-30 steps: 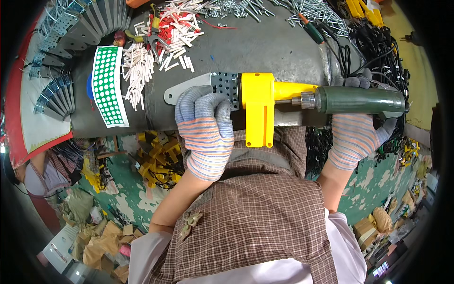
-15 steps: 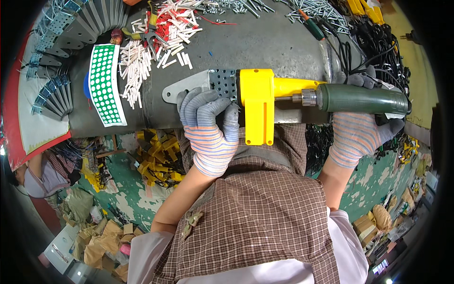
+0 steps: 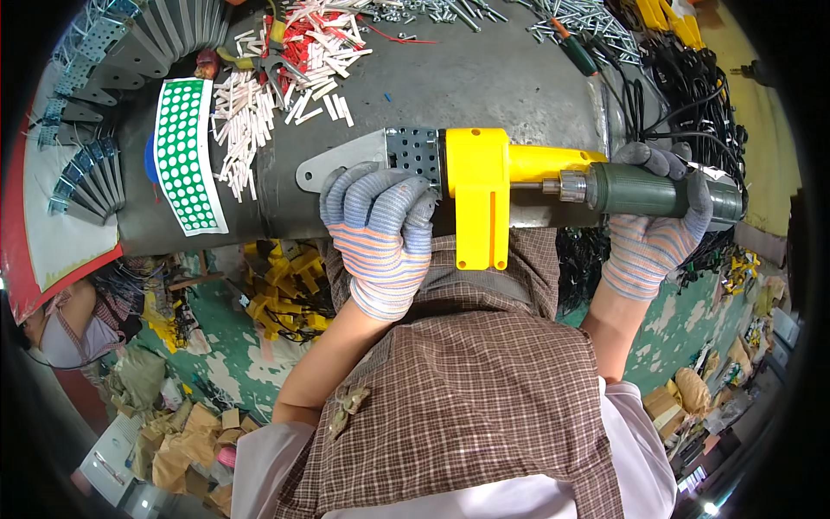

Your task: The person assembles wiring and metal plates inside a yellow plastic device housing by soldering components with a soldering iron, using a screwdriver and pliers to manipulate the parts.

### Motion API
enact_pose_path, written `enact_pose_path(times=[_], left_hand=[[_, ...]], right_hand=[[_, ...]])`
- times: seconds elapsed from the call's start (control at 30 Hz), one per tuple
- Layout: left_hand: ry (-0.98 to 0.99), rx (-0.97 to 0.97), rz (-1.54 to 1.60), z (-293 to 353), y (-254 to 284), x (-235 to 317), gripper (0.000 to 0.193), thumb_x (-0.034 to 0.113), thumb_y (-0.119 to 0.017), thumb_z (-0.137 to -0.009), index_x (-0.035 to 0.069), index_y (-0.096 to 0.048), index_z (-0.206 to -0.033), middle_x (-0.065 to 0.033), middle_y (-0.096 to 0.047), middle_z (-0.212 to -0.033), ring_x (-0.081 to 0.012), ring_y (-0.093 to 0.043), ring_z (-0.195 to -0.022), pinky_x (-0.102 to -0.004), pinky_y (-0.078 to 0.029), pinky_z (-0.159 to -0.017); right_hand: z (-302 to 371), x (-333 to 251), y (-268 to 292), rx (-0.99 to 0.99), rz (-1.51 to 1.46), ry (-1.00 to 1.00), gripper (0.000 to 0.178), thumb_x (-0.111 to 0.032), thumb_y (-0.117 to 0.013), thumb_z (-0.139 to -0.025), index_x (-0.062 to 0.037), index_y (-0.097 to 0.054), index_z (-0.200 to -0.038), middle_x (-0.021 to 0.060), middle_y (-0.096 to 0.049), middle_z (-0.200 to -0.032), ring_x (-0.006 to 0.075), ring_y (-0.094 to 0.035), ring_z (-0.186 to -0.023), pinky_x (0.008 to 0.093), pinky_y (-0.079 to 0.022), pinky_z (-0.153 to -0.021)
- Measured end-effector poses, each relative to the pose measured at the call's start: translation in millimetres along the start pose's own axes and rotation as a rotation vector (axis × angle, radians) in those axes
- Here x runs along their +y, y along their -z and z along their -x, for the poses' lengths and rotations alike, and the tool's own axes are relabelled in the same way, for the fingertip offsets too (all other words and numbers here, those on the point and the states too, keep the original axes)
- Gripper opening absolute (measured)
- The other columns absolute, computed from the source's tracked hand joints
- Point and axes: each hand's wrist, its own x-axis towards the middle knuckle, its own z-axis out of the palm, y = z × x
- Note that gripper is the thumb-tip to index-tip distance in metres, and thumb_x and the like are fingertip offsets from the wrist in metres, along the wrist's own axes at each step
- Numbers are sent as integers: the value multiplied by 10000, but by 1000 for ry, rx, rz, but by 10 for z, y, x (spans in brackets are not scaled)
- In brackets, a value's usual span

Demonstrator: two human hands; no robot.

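A yellow plastic pipe welder (image 3: pixel 477 195) lies across the near part of the bench. Its flat grey metal plate (image 3: pixel 350 156) and perforated metal guard (image 3: pixel 410 149) point left. My left hand (image 3: pixel 376 233), in a striped grey glove, is closed round the near edge of plate and guard. Wrapped in my gloved right hand (image 3: pixel 650 251) is a dark green electric screwdriver (image 3: pixel 644 190), held level. Its chuck (image 3: pixel 569 186) points left, and the thin bit reaches the right side of the yellow housing. Where the bit ends is hidden.
White and red sleeves (image 3: pixel 316 52) lie heaped at the far left with pliers (image 3: pixel 277 56). Screws (image 3: pixel 596 35) and a green-handled screwdriver (image 3: pixel 575 48) lie at the back right, by black cables (image 3: pixel 705 104). Metal plates (image 3: pixel 91 173) and a green-dotted sticker sheet (image 3: pixel 186 156) are leftward.
The electric screwdriver has tilted slightly and shifted a little right and nearer. My right fingers and thumb have wrapped over it. The yellow housing has moved slightly right; my left fingers have curled more.
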Motion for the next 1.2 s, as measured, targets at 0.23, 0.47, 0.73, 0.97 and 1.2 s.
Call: enact_pose_path(times=[0.23, 0.47, 0.73, 0.97, 1.2], left_hand=[[-28, 8, 47, -19, -5, -16, 176, 177, -705, -768, 156, -652, -935, -33, -588, -990, -275, -546, -985, -462, -362, -969], [-10, 14, 39, -2, -35, -16, 183, 208, -702, -784, 156, -652, -952, -37, -583, -1001, -270, -555, -976, -459, -367, -955], [-37, -13, -33, -28, -6, 30, 166, 187, -656, -816, 151, -652, -979, -71, -577, -1020, -305, -524, -995, -461, -374, -925], [-51, -44, -76, -55, -21, 45, 236, 173, -631, -780, 207, -650, -1013, -46, -578, -1066, -300, -511, -1016, -499, -338, -945], [237, 8, 466, -107, 162, -82, 449, 137, -690, -687, 132, -599, -1126, -125, -566, -1143, -374, -488, -1127, -462, -400, -954]], right_hand=[[-19, -10, 8, -21, 17, 6, 335, -110, -657, -785, -18, -527, -1080, 54, -517, -820, 222, -513, -784, 443, -421, -914], [-16, -18, 23, -26, 4, 2, 351, -117, -652, -789, -18, -519, -1099, 55, -507, -825, 218, -502, -783, 438, -422, -912], [8, 6, -3, -28, 15, 10, 352, -110, -660, -785, -20, -521, -1095, 56, -508, -819, 218, -504, -778, 438, -428, -918], [-45, 2, 27, -85, -27, -14, 374, -106, -657, -792, -10, -520, -1126, 52, -521, -815, 218, -513, -784, 441, -426, -918], [-113, -269, -106, -60, 113, -41, 517, -165, -678, -824, 33, -478, -1257, 51, -525, -819, 219, -521, -795, 435, -428, -911]])
